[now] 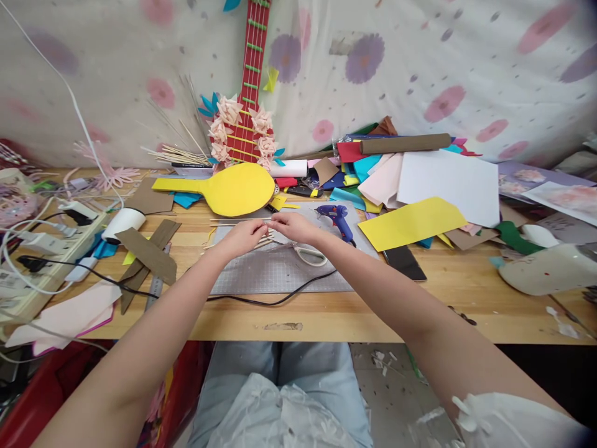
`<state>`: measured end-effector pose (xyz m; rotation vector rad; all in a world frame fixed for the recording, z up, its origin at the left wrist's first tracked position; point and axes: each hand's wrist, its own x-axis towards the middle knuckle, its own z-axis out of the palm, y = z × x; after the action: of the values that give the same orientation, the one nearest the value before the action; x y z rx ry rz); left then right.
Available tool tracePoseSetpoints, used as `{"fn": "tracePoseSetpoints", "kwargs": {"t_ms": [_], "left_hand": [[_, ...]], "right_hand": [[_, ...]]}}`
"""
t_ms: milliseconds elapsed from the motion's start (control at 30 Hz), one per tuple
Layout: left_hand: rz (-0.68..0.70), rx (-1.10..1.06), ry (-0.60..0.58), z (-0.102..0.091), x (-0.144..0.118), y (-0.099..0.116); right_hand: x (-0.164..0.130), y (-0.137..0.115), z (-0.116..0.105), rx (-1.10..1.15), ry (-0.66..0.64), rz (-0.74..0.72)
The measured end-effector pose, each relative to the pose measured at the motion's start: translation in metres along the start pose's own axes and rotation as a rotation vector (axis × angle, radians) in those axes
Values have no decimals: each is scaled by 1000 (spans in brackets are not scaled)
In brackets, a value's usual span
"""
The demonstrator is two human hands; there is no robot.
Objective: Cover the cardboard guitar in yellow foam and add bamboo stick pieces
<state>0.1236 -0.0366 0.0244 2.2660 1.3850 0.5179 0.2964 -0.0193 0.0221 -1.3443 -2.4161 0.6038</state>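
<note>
My left hand and my right hand meet over the grey cutting mat, fingertips close together. Both have their fingers pinched, and what lies between them is too small to make out. Thin wooden sticks lie on the mat behind and beneath the hands, partly covered by them. Just below my right hand are scissors with white handles. A blue hot glue gun lies on the mat to the right of that hand. Behind my left hand is a yellow paddle-shaped cutout.
A red model guitar with paper flowers leans at the back. Coloured sheets, including a yellow one, pile up at right beside a dark phone-like slab. Brown strips and a power strip are at left. A black cable crosses the front.
</note>
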Motion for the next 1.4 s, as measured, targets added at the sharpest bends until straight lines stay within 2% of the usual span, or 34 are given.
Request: {"fn": "tracePoseSetpoints", "kwargs": {"t_ms": [67, 200, 433, 600, 667, 767, 900, 1033, 1100, 1200, 1300, 1400], "left_hand": [[-13, 120, 28, -1, 3, -2], [-124, 303, 64, -4, 8, 4], [-263, 455, -67, -7, 17, 24], [-349, 615, -122, 0, 25, 18], [-321, 603, -138, 0, 23, 12], [-313, 507, -94, -4, 18, 3], [-311, 323, 33, -6, 12, -5], [-249, 120, 111, -1, 8, -8], [-231, -25, 145, 5, 7, -7], [-227, -393, 217, 16, 7, 0], [-250, -748, 266, 27, 10, 12], [-290, -933, 346, 34, 12, 23]], "right_hand": [[5, 0, 3, 22, 61, 74], [17, 0, 4, 113, 137, 184], [21, 3, 8, 153, 172, 257], [23, 0, 13, 124, 213, 227], [21, 4, 11, 222, 162, 248], [15, 13, 6, 571, -28, 256], [6, 23, 5, 1083, -273, 282], [3, 23, 3, 1309, -383, 343], [1, 22, 3, 1385, -418, 359], [-2, 21, 5, 1543, -421, 322], [-3, 19, 15, 1700, -350, 254], [-1, 17, 26, 1783, -266, 242]]}}
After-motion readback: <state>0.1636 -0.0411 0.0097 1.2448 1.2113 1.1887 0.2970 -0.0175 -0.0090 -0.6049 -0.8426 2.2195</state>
